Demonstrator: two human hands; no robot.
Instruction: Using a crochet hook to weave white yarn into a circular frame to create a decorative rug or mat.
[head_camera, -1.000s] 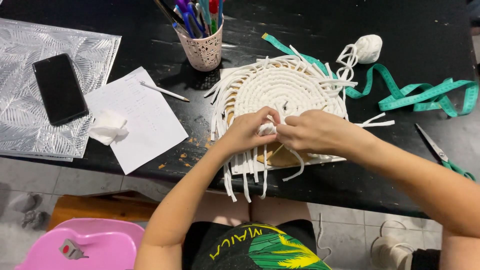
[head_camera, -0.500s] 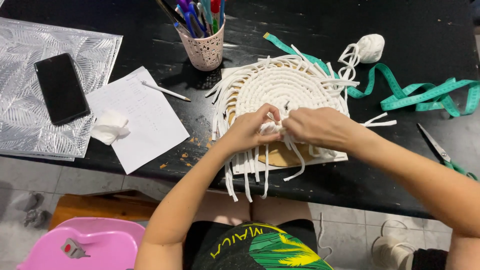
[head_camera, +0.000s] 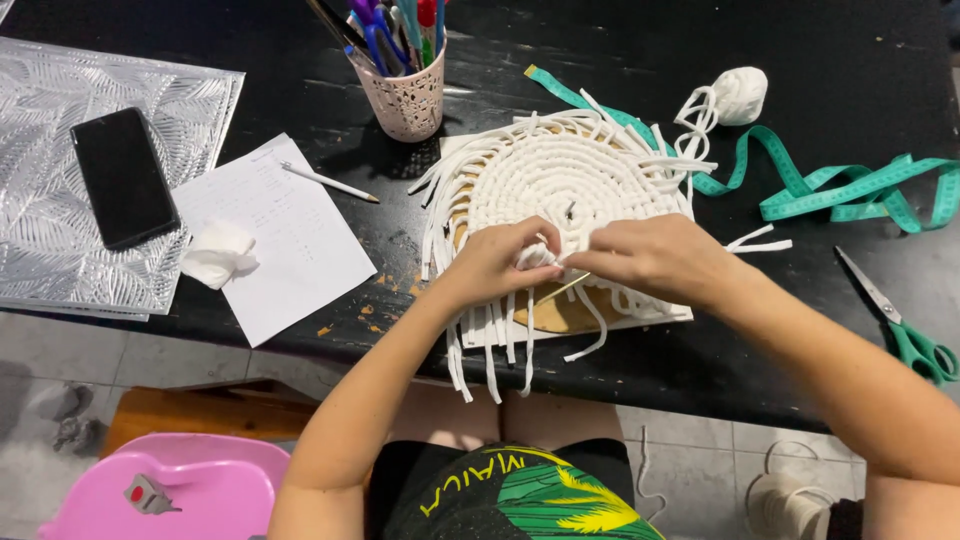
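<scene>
Black and scuffed, the surface (head_camera: 250, 60) fills the upper frame, with grey floor tiles below its near edge. At centre sits a round woven mat of white cord (head_camera: 560, 180) on a tan board, loose cord ends fanning out around its rim and hanging over the surface's edge. Both hands meet at the mat's lower edge: the left hand (head_camera: 495, 265) has its fingers closed on a small bunch of white cord, and the right hand (head_camera: 655, 258) pinches the same cord just beside it. Right of the mat lie a small ball of cord (head_camera: 738, 94), a green measuring tape (head_camera: 850, 190) and green-handled scissors (head_camera: 905, 335). Above left stands a pale cup of pens (head_camera: 402, 95); further left, a white sheet (head_camera: 285, 245) with a pen, a crumpled tissue (head_camera: 218, 252) and a black phone (head_camera: 124, 177) on a silver embossed mat
</scene>
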